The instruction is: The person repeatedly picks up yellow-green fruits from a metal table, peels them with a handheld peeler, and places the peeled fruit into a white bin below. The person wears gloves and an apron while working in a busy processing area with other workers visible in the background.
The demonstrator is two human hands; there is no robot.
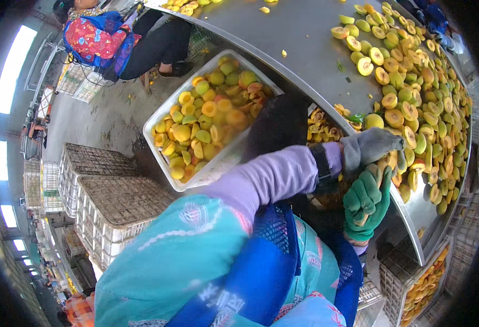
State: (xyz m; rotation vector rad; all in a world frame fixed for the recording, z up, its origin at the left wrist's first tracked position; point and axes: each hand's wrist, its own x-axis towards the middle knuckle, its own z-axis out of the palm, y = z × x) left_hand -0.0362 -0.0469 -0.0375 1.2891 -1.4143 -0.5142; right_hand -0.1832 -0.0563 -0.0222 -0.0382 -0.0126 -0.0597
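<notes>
My left hand (372,149), in a grey glove, is at the metal table's near edge, its fingers closed around a piece of fruit (391,160) that they partly hide. Just below it, almost touching, my right hand (367,200) in a green glove is curled around a tan, handle-like thing (361,220); most of it is hidden. Beyond both hands, halved stone fruit (431,110), probably peaches, lies heaped on the metal table (304,45), many halves with the stone in. A white crate (157,157) of pitted halves (208,108) stands left of my left arm.
Fruit scraps (321,126) lie below the table edge. White plastic crates (112,216) stand at the left; another crate (402,282) of orange fruit is at the lower right. A seated person (96,41) is at the upper left, and a co-worker's gloved hand (447,43) is across the table.
</notes>
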